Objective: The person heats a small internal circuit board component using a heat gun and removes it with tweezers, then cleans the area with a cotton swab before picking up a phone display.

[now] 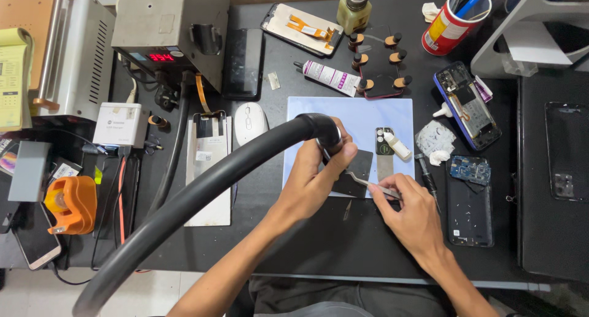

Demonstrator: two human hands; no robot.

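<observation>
The left hand [316, 179] hides the hose [202, 194] nozzle and most of the dark part [356, 170] beneath; tweezers' [371, 183] tips are too small to tell.

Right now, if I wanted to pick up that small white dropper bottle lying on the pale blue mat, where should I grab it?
Probably grip the small white dropper bottle across its wider body, not the narrow nozzle, which points up-left. It lies flat and slanted on a thin metal plate on the blue mat, so come straight down from above, fingers on its two long sides. The right hand with tweezers works just below it.

Phone repair workshop — opened phones [466, 105], hot-air station [175, 32]
</observation>
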